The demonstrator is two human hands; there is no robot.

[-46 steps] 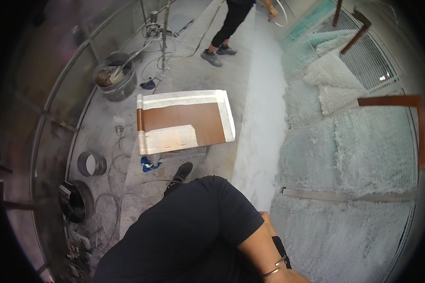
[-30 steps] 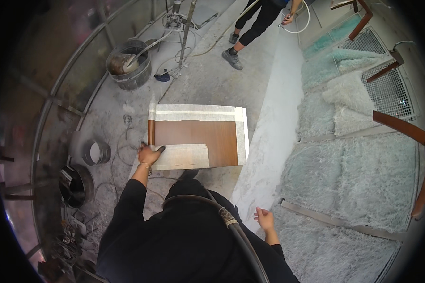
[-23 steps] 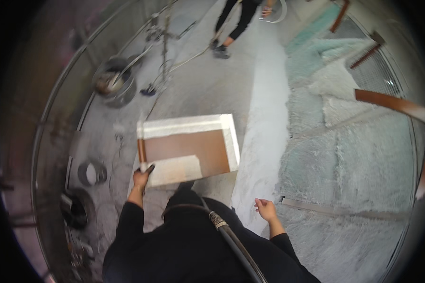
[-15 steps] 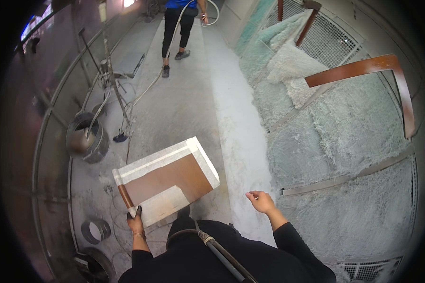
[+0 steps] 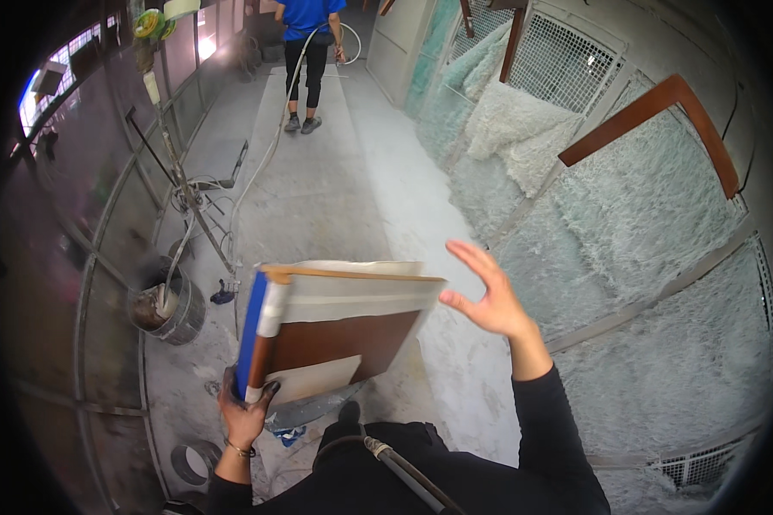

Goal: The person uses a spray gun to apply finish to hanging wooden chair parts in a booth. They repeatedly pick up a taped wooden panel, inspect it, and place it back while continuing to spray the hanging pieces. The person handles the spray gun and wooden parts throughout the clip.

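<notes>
My left hand (image 5: 244,414) grips the lower left corner of a brown flat panel (image 5: 339,345), its thumb on the front face. Pale masking paper and tape cover the panel's upper band and a lower patch. A blue strip (image 5: 251,330) runs down its left side. The panel is tilted, with its top edge toward the far side. My right hand (image 5: 492,299) is raised beside the panel's upper right corner, fingers stretched and thumb apart, holding nothing. Whether the thumb touches the corner is hard to tell.
A hose (image 5: 408,470) crosses my body. Left stand a dirty bucket (image 5: 176,313), a pole stand (image 5: 185,184) and an open round can (image 5: 193,462). Right, fluffy filter matting (image 5: 610,249) lines a wall with an L-shaped brown piece (image 5: 631,118). Ahead, a person (image 5: 309,60) in blue holds a hose.
The panel has tipped up and turned, bringing its blue side into view. My right hand has risen toward its right corner and spread its fingers. The person ahead appears farther off.
</notes>
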